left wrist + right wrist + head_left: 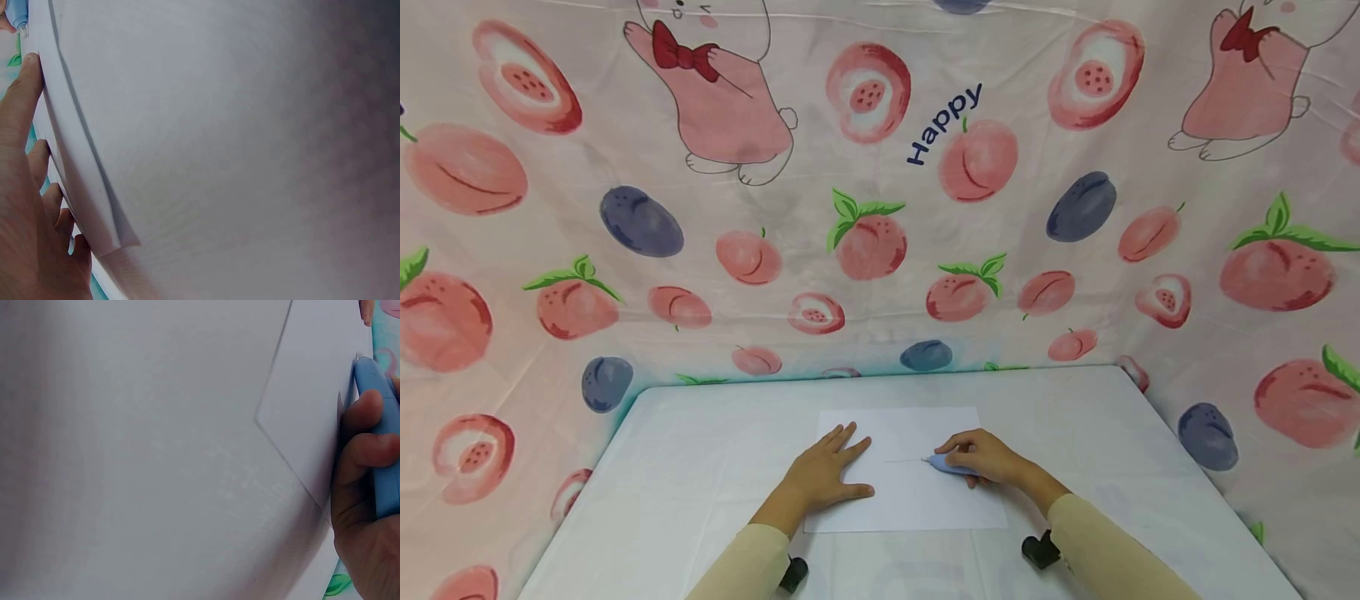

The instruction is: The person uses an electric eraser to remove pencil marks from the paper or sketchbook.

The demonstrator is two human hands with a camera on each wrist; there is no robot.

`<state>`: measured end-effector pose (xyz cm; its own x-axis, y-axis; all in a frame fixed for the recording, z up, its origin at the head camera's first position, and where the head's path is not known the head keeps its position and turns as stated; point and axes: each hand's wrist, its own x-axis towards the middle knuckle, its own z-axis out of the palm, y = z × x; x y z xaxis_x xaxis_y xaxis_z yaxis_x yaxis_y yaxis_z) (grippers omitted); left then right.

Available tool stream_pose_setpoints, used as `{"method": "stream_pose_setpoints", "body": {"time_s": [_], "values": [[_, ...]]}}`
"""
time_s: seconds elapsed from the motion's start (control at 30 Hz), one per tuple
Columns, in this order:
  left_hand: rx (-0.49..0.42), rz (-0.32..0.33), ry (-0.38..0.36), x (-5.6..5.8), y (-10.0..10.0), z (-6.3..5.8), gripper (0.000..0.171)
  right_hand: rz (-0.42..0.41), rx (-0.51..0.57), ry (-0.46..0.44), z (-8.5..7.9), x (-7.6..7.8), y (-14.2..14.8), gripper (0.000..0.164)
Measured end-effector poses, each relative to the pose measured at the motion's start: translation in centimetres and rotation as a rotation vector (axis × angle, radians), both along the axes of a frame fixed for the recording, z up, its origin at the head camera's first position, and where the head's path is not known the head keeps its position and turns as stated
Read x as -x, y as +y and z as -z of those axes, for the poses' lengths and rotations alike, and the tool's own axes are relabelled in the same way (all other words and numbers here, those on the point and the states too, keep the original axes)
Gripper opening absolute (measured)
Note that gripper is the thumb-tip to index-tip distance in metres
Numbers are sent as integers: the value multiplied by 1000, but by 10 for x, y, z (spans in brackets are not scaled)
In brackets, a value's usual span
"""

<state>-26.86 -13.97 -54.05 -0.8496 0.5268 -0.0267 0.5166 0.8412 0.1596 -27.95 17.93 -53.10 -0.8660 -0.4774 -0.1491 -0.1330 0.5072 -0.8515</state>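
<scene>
A sheet of white paper [910, 508] lies on the table with a faint thin line across its middle. My left hand [826, 473] rests flat on the paper's left side, fingers spread and thumb pointing right. In my right hand [988, 457] I grip a light-blue, thick pen-shaped tool [374, 381] with a small pale tip. That tip meets the right end of the line in the head view. The fingers curl round the tool's body and hide part of it. In the left wrist view the blue tool [17, 11] shows at the top left corner.
The white table [715, 433] reaches back to a hanging cloth [880, 217] printed with peaches and rabbits. Black devices sit below each wrist, one by the left sleeve [793, 573] and one by the right sleeve [1040, 550].
</scene>
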Motion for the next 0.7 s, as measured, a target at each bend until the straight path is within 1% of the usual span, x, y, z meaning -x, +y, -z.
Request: {"method": "stream_pose_setpoints", "body": {"time_s": [0.43,0.7], "values": [[4,3,2,0,1,-2,85,-9,-1,-3,0,2,0,22],[-10,-1,-13,-1,1,-4,84,-8,0,-8,-1,1,-1,22]]}}
